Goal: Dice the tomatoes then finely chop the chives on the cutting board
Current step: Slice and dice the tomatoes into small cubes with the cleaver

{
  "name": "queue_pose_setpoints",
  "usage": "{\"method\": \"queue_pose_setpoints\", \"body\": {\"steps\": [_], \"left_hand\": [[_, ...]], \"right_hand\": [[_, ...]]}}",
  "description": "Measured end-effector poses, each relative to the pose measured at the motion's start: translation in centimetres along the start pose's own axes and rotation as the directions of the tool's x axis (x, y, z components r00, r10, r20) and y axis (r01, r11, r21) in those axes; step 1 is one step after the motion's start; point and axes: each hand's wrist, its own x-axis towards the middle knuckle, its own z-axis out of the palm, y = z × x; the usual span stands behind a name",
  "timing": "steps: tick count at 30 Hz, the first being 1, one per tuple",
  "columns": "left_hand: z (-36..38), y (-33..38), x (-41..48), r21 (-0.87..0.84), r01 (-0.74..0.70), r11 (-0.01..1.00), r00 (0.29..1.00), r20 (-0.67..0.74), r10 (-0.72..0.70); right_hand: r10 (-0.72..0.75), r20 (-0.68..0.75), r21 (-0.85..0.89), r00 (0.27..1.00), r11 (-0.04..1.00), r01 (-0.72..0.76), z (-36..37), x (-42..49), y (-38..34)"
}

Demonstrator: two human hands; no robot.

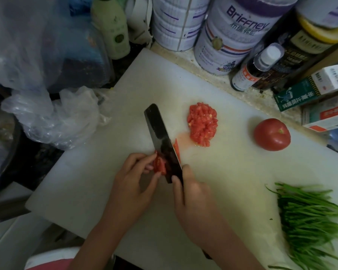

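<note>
I am slicing a tomato piece point(160, 165) near the middle of the cutting board point(222, 172); my left hand point(133, 172) is pinching it with curled fingertips, pressed right against the flat of the knife point(162, 141); my right hand point(191, 193) is wrapping closed round the handle, thumb and forefinger clamping the heel of the blade; a thin red slice point(176, 147) is lying just beside the blade on its other side. As I judge it, the piece is getting small, so I should be tucking the left fingertips back behind the knuckles and letting the blade ride against them; even, narrow cuts first, then crosswise, to match the diced heap point(202, 124) lying near, further up the board. One whole tomato point(272, 134) is waiting well apart to the right; the chives point(308, 215) are lying uncut at the board's near right corner.
</note>
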Motion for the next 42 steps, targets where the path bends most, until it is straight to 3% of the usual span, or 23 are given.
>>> {"method": "queue_pose_setpoints", "body": {"steps": [7,12,17,25,31,36,42], "left_hand": [[0.0,0.1,-0.2,-0.024,-0.001,1.000,1.000,-0.023,0.000],[-0.5,0.5,0.1,-0.010,0.049,0.999,0.999,0.008,-0.049],[-0.4,0.9,1.4,0.063,0.119,0.991,0.992,-0.058,-0.116],[0.1,2.0,2.1,0.104,0.228,0.968,0.972,-0.086,-0.220],[-0.3,2.9,2.5,0.180,0.252,0.951,0.968,-0.052,-0.247],[-0.4,2.9,2.0,0.142,0.271,0.952,0.962,-0.076,-0.262],[-0.4,2.9,2.0,0.102,0.274,0.956,0.960,-0.084,-0.266]], "right_hand": [[0.125,0.174,-0.046,0.977,0.992,-0.118,-1.1,-4.1,1.1],[0.065,0.146,0.042,0.987,0.997,-0.071,-1.1,-1.9,1.1],[-0.015,0.083,0.077,0.996,0.997,0.009,-1.0,-0.6,0.5],[0.078,0.190,0.083,0.979,0.992,-0.095,-1.8,-3.0,1.5],[0.174,0.173,0.134,0.969,0.971,-0.198,-3.2,-3.8,2.0],[0.180,0.169,0.211,0.969,0.954,-0.214,-3.6,-3.9,1.1],[0.079,0.144,0.231,0.986,0.967,-0.111,-2.4,-3.2,0.5]]}}
